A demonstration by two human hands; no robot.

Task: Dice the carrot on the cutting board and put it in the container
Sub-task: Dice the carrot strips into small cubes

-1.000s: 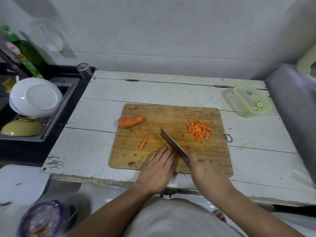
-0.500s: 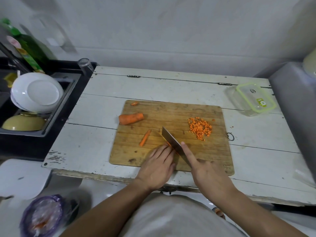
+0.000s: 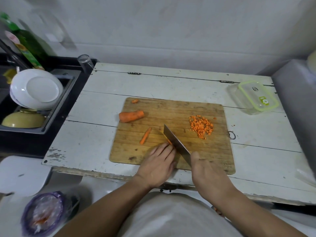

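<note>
Orange carrot strip point(image 3: 169, 141) pinned under left hand point(image 3: 158, 165) fingertips, fingers flat, near front of wooden cutting board point(image 3: 172, 134). Right hand point(image 3: 207, 173) wraps cleaver point(image 3: 177, 144) handle; blade touching strip's right side, running diagonally. Diced pile point(image 3: 201, 126) right; lidded container point(image 3: 256, 97) far right on tabletop point(image 3: 102, 108), nearer right hand.

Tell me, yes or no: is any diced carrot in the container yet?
No: the container at the table's far right corner looks empty with its lid on, and the diced carrot still lies piled on the cutting board.
</note>
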